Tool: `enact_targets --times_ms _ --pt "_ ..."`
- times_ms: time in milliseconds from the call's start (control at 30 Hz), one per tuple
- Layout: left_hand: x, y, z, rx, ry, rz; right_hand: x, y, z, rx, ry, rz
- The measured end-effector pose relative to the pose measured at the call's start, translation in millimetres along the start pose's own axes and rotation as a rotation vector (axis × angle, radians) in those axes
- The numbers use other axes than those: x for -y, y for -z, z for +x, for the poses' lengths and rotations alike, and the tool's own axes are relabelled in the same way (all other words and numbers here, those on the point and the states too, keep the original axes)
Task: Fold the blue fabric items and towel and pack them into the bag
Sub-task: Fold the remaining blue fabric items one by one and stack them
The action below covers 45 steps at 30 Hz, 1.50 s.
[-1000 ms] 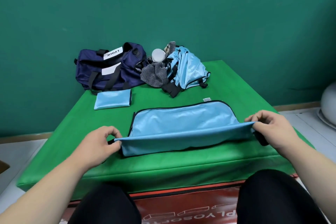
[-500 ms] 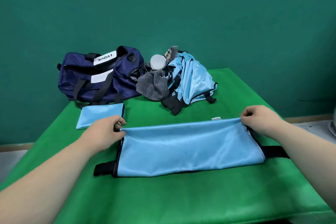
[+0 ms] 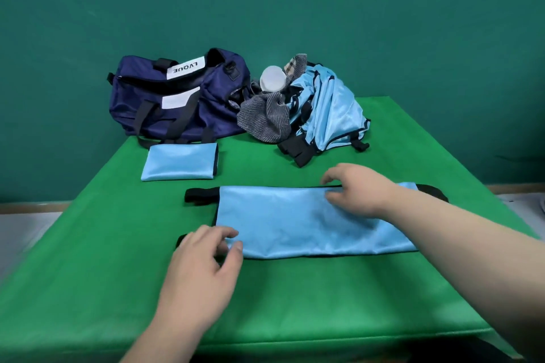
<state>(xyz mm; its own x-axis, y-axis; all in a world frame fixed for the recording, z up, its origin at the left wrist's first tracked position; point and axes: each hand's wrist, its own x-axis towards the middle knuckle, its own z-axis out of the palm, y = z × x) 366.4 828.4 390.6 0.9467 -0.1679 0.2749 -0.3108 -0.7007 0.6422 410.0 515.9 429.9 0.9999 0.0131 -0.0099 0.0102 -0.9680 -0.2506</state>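
Observation:
A light blue fabric item [image 3: 295, 221] with black trim and black straps lies folded in half lengthwise on the green table [image 3: 88, 244]. My left hand [image 3: 203, 268] hovers at its near left corner, fingers loosely curled, holding nothing. My right hand [image 3: 356, 188] reaches over the fabric's far edge, fingers relaxed and lightly on it. A smaller folded blue item [image 3: 180, 163] lies further back on the left. Behind it stands the navy duffel bag [image 3: 177, 97]. A heap of unfolded blue fabric [image 3: 330, 115] with a grey striped towel [image 3: 262, 121] sits at the back.
A white round lid or cup [image 3: 272, 78] pokes out of the heap beside the bag. The green wall stands close behind the table. Bare green surface stretches along the near edge and on the far right.
Both hands have let go of the fabric's folded edge. The left hand drew back to the near left corner, and the right moved leftwards over the fabric. The view came closer.

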Motion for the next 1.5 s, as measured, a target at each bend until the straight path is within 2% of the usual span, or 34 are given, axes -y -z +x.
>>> enact_targets --times_ms 100,267,467,633,767,933,1000,1100,1200,1333,1500 --pt "-0.5 -7.6 -23.2 0.158 -0.046 0.125 46.6 -13.8 16.3 0.063 0.113 0.002" --pt "-2.9 -11.3 -33.1 0.231 -0.143 0.358 102.3 -32.1 42.2 0.16 0.186 -0.014" --pt "8.7 -26.4 -33.4 0.117 -0.125 0.434 128.4 -46.1 69.5 0.22 0.196 -0.045" --pt "14.8 -36.4 -25.8 0.009 -0.089 0.466 138.0 -55.1 87.8 0.207 0.225 -0.069" --pt "16.6 -37.5 -16.1 -0.008 -0.005 0.38 144.0 -61.2 97.3 0.193 0.228 -0.09" --pt "10.4 -20.2 -13.5 0.151 0.112 0.18 149.7 -54.1 98.7 0.192 0.207 -0.064" --pt "12.8 -13.9 -12.6 0.163 0.152 -0.086 148.9 -42.7 92.9 0.145 0.182 0.035" --pt "5.9 -0.4 -5.4 0.033 0.236 -0.614 146.1 -13.4 75.7 0.014 0.118 0.277" --pt "-14.8 19.8 8.8 -0.12 0.206 -0.894 144.4 32.6 47.2 -0.118 0.082 0.468" --pt "-53.1 69.2 36.3 -0.194 0.109 -0.954 142.2 105.0 -3.5 -0.232 0.125 0.584" --pt "-115.4 137.0 51.1 -0.118 -0.085 -0.912 136.4 182.4 -70.9 -0.38 0.222 0.751"
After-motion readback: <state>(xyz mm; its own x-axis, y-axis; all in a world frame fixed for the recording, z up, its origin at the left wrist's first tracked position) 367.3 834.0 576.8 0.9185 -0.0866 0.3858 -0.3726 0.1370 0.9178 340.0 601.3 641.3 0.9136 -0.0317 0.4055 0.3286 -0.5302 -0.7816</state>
